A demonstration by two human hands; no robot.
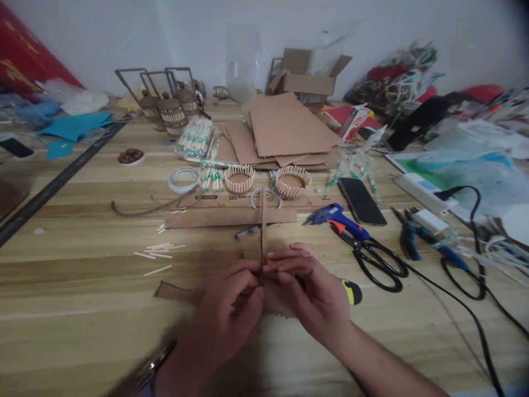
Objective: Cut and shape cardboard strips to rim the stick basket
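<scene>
Between my two hands a narrow cardboard strip (263, 226) stands edge-on, its far end pointing away from me. My left hand (237, 298) pinches its near end from the left. From the right, the fingers of my right hand (312, 286) close on the same end. Under my hands lie a wider cardboard strip (177, 292) and another cardboard piece (276, 303), both partly hidden. Just beyond, a long flat cardboard strip (215, 219) lies crosswise with a pen (248, 231) near it. Two rings of short sticks on cardboard bases, a left ring (239, 179) and a right ring (292, 183), stand farther back.
Right of my hands lie a blue glue gun (341, 218), black-handled scissors (378, 264), a phone (361, 201), pliers (433, 242) and cables. Loose sticks (159, 251) and tape rolls (184, 180) are at left. Cardboard sheets (293, 127) and small stick-covered lanterns (172, 116) stand behind.
</scene>
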